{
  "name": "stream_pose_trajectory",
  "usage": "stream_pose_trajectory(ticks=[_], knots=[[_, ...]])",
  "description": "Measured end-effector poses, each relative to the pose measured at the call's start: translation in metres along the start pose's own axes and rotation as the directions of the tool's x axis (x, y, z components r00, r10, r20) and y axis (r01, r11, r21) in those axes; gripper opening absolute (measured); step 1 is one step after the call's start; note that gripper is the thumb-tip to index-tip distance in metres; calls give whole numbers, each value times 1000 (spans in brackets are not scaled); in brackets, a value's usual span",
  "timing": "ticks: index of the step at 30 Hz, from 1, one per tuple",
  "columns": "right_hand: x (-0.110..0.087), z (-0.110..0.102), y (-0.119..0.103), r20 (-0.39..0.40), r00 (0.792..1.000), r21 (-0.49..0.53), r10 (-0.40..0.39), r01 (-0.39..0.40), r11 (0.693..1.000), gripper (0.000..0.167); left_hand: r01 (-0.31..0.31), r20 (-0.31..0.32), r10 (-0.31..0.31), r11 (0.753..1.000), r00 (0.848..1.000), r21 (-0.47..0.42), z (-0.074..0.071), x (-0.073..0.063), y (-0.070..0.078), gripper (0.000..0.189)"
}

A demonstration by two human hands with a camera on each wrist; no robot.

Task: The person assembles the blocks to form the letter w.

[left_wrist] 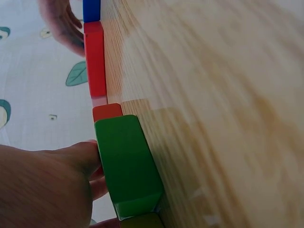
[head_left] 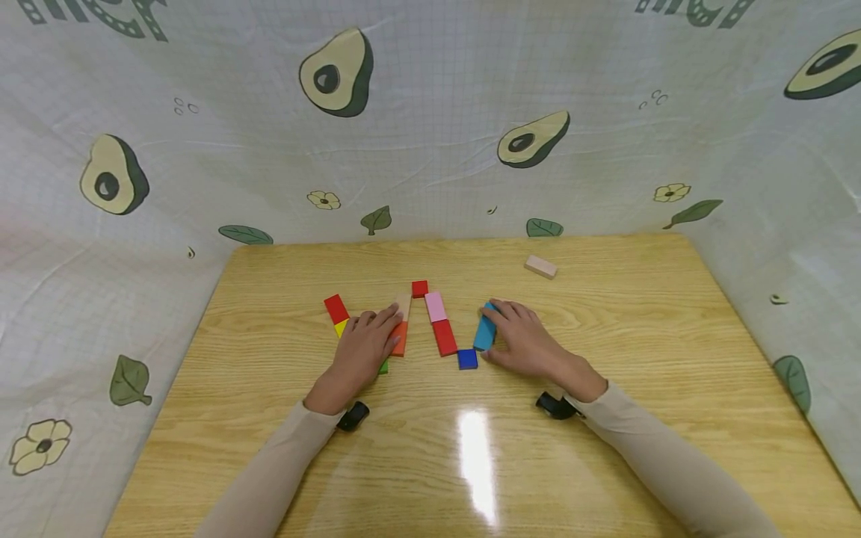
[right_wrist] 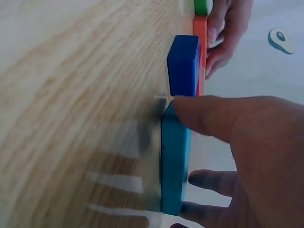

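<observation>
My right hand (head_left: 528, 345) pinches a light blue block (head_left: 485, 334), thumb at the near end and fingertips along the far part, as the right wrist view (right_wrist: 174, 161) shows. A dark blue block (head_left: 467, 359) lies just beside its near end. Over on the left, my left hand (head_left: 363, 351) rests among blocks, its thumb and index finger touching an orange block (head_left: 400, 345) and a pale wooden block (head_left: 403, 300). Partly under that hand are a green block (left_wrist: 128, 164) and a yellow block (head_left: 341, 327). A red block (head_left: 336, 308) adjoins the yellow one.
Between the hands, a small red block (head_left: 420, 289), a pink block (head_left: 435, 306) and a longer red block (head_left: 445, 338) continue the zigzag line. One loose pale wooden block (head_left: 541, 267) lies farther back on the wooden table (head_left: 605, 299). A patterned cloth (head_left: 430, 172) hangs behind.
</observation>
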State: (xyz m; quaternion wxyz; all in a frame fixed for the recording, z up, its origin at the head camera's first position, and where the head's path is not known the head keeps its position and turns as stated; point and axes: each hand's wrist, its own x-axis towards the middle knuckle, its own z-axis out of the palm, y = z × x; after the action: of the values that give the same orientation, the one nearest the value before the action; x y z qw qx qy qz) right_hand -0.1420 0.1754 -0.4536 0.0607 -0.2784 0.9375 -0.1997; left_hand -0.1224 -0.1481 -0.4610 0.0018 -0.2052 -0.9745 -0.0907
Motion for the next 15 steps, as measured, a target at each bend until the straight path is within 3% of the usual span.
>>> stream_pose_trajectory(ticks=[6,10,15], knots=[[1,-10,8,7,999,55,38,-38,998,80,2,15,-1,1000,1000,-15,1,1,0,46],[5,-19,20,-46,993,54,110,-107,993,77,-1,12,2,1000,1000,-17,1,1,1,46],[9,-29,40,-118,970,64,214,-208,976,72,3,4,-3,1000,1000,-12,0,-1,2,46]])
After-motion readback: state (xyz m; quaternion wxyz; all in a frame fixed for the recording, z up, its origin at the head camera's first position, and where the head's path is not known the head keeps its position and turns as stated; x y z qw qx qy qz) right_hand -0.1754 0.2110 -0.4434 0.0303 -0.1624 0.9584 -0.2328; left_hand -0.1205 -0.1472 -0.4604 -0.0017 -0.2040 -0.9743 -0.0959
